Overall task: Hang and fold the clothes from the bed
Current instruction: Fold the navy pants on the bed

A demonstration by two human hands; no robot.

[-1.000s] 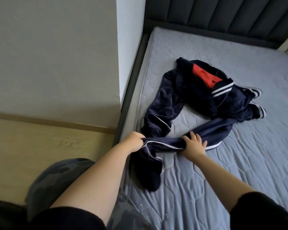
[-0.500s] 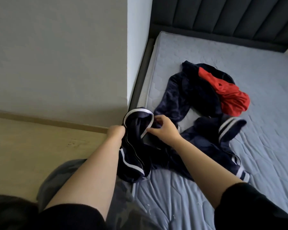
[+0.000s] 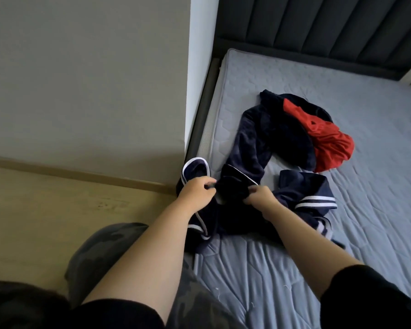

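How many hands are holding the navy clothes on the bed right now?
2. The left hand grips the white-trimmed navy garment at the mattress edge; the right hand pinches navy fabric just beside it, near the striped cuff. None seems hidden.

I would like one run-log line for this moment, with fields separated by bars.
left hand: grips navy garment | right hand: grips navy garment | red garment: on mattress, not held

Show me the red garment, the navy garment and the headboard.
red garment point(image 3: 328, 141), head view, its crumpled middle.
navy garment point(image 3: 235, 180), head view, the bunched part under the white piping.
headboard point(image 3: 318, 27), head view, a padded panel.
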